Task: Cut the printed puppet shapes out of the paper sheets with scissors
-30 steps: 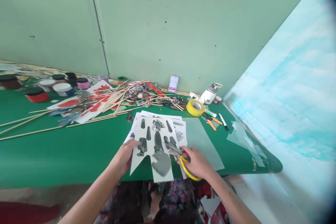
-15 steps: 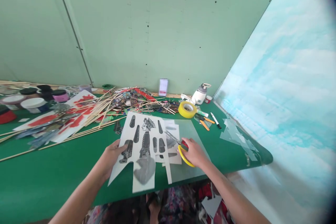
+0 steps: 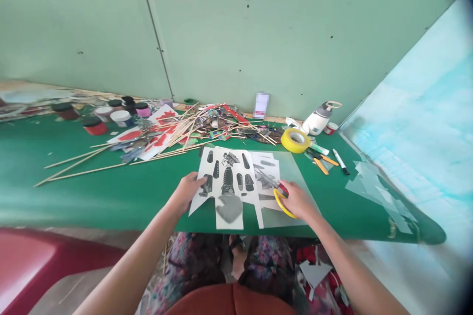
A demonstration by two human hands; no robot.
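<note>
My left hand grips the left edge of a white printed sheet showing black puppet-part shapes, held over the near edge of the green table. My right hand is closed round the yellow handles of a pair of scissors, whose blades point left across other printed sheets towards the held sheet. A clear plastic sheet lies under the right hand.
A heap of thin wooden sticks and coloured cut-outs lies behind the sheets. Paint jars stand at the back left. A yellow tape roll, a white bottle, orange-handled pliers and a marker sit at the right. Plastic scraps lie by the right edge.
The view has swung and pulled back, so table and hands sit higher and smaller in the picture. Both hands keep their grips; the scissors stay by the sheet's right side.
</note>
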